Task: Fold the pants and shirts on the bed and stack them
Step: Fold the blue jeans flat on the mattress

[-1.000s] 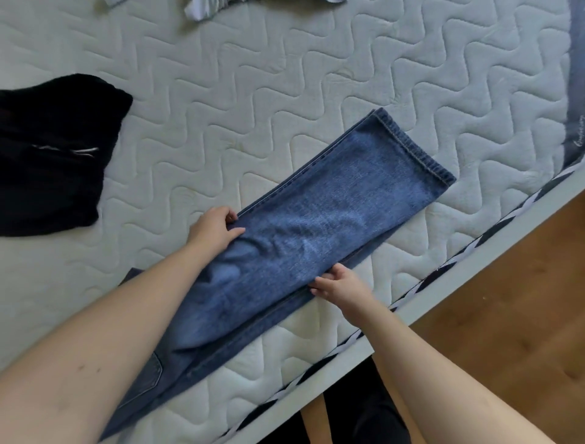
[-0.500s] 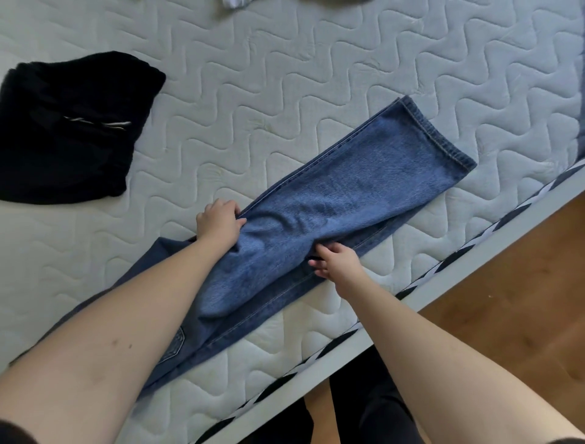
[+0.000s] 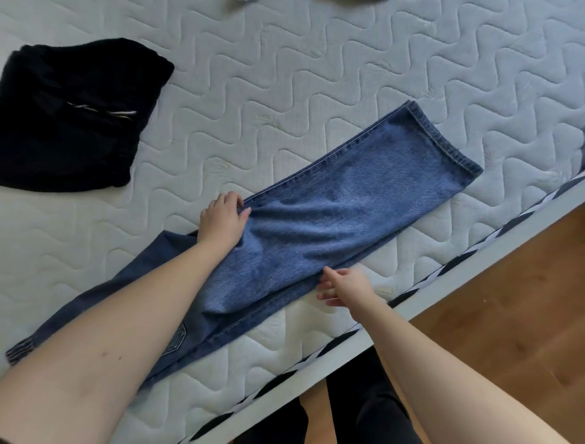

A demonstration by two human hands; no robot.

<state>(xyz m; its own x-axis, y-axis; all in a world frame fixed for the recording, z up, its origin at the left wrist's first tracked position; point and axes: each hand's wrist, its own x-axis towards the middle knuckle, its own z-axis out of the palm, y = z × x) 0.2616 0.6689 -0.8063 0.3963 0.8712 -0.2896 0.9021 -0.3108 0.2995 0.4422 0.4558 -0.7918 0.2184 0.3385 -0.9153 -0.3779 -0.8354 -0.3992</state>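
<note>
**Jeans Halfway Folded at the Edge of the Bed**

Our left hand point(image 3: 223, 222) grips the far seam of the blue jeans point(image 3: 332, 222), fingers curled over the edge of the denim and bunching it a little. Our right hand point(image 3: 346, 285) works the near seam: its fingers are extended and blurred, touching the cloth at the edge, and we cannot tell whether that grip is closed on the fabric or merely resting against it.

Between the two hands the jeans lie lengthwise along the near side of the bed point(image 3: 285, 95), one leg laid over the other, hems point(image 3: 443, 142) lined up toward the right and the waist end running out of sight under our left forearm. Creases fan out from the left hand across the thigh, so the top leg does not yet lie flat.

Farther out, a black garment point(image 3: 72, 117) sits near the bed's left side, well apart from the jeans. It looks roughly folded, though we cannot say how neatly. Scraps of other clothing point(image 3: 348, 2) just show at the top edge of the view.

By our reading, the task is early: the jeans have their first fold only and want folding across their length, the remaining pieces are untouched, and no stack has been built.
</note>
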